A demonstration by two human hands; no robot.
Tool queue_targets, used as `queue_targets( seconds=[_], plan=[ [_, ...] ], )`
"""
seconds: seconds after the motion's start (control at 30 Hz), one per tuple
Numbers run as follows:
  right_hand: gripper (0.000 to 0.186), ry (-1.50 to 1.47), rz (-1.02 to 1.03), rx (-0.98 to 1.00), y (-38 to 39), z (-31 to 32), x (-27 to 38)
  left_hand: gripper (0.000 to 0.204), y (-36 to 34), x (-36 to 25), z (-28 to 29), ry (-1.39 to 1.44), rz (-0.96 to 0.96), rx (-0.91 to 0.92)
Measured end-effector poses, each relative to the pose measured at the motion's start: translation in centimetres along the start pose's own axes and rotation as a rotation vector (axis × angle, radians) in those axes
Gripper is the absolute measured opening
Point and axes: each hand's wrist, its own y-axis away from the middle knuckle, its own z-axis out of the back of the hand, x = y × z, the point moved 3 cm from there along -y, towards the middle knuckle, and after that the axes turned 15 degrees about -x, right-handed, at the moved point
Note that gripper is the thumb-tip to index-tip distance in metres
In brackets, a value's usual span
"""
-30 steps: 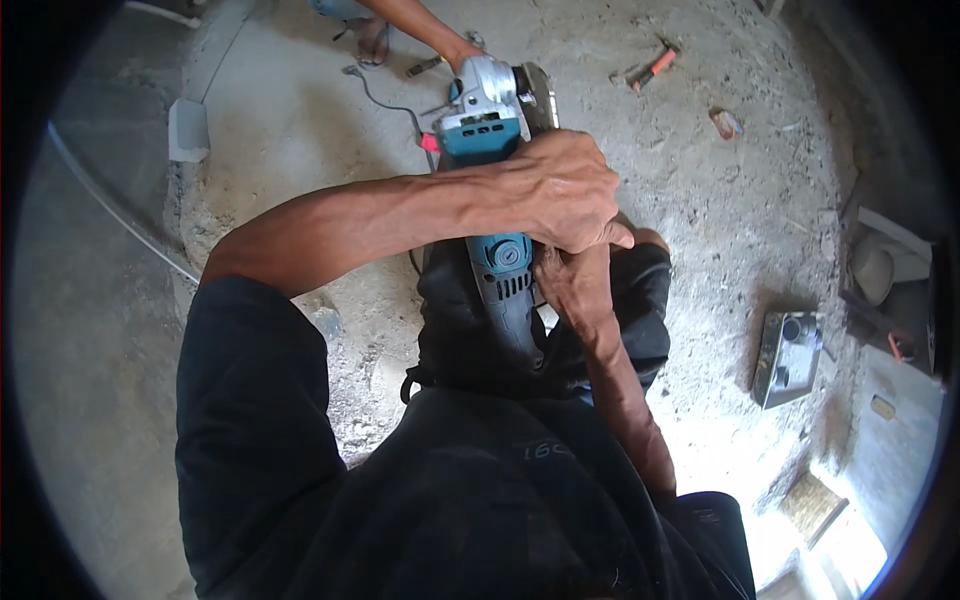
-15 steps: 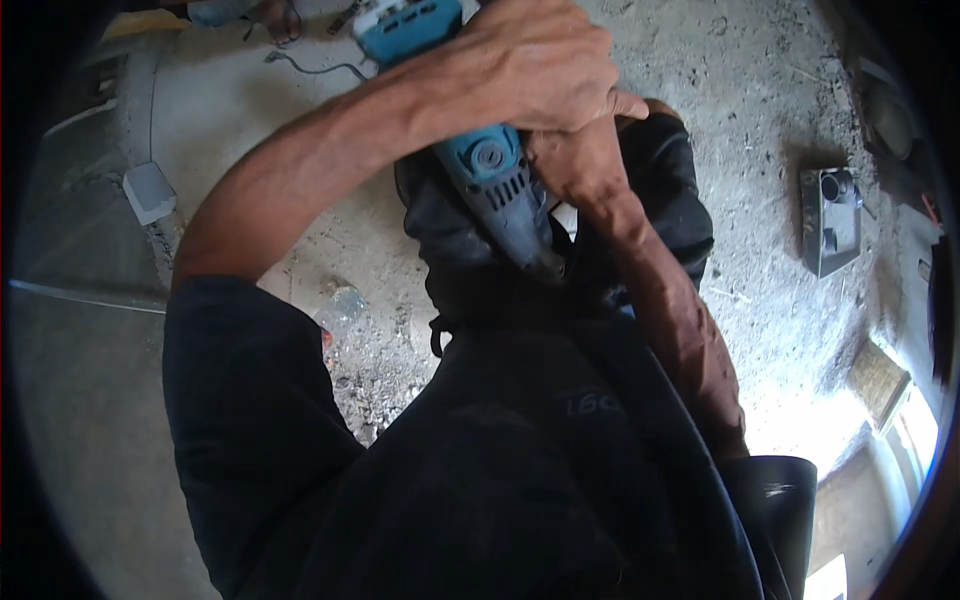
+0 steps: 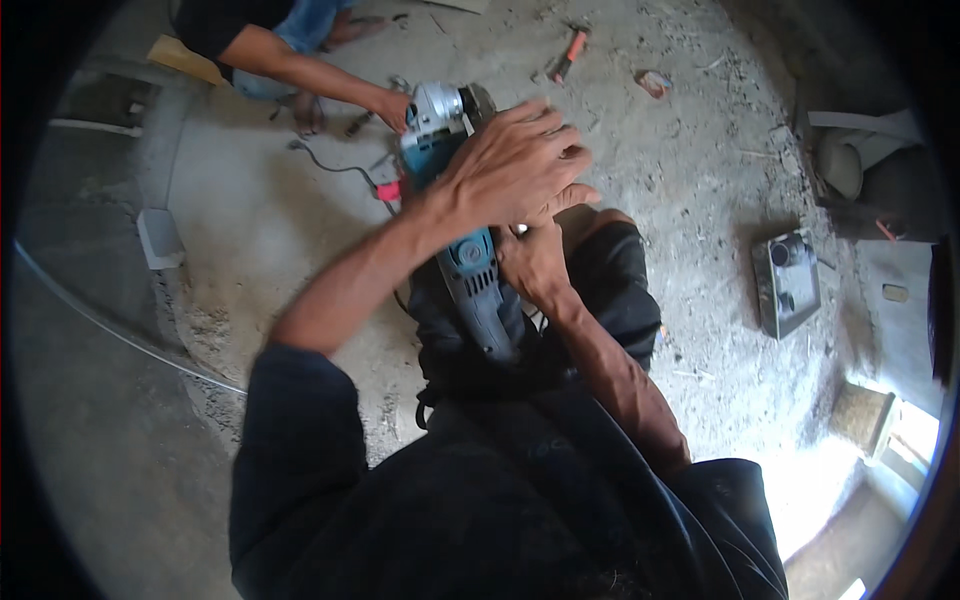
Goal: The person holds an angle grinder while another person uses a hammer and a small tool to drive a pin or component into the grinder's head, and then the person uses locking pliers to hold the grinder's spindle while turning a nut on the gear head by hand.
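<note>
An angle grinder [image 3: 470,252] with a teal and grey body lies between my legs, its metal head pointing away from me. Across its body reaches my left hand [image 3: 520,165], open, with fingers stretched to the right and slightly bent. Just below, my right hand [image 3: 535,262] is closed against the grinder's right side; a small bright spot shows by its fingers, but what it grips is hidden. The grinder's disc [image 3: 478,103] is partly visible beyond my left hand. A co-worker's hand [image 3: 395,108] touches or nearly touches the grinder's head from the left.
A dark power cord [image 3: 335,168] with a pink-red piece [image 3: 388,190] runs left of the grinder. Farther off lies an orange-handled tool [image 3: 572,52]. At right stands a grey box [image 3: 790,285]; at left, a pale block [image 3: 160,238]. The concrete floor is rough.
The view has shifted, bringing the grinder's head and the co-worker's arm into sight. My left hand has moved off the back of my right hand, its fingers straightening.
</note>
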Motion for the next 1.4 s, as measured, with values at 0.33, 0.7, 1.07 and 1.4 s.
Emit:
queue_targets(
  seconds=[0.33,0.7,1.07,1.4],
  plan=[
    [0.021,0.164,-0.189,0.192,-0.1,0.7,2.2,0.048,13.2,3.6,3.4,0.789,1.693,-0.903],
    [0.017,0.129,-0.078,0.167,0.4,1.0,2.6,0.049,14.6,3.9,4.5,1.516,1.457,-0.763],
    [0.015,0.053,0.039,0.154,0.5,1.3,1.7,0.062,12.8,1.2,4.4,1.703,1.476,-0.755],
    [0.016,0.051,0.088,0.153,0.8,2.3,2.2,0.084,12.3,-0.2,3.7,1.902,1.27,-0.636]
  ],
)
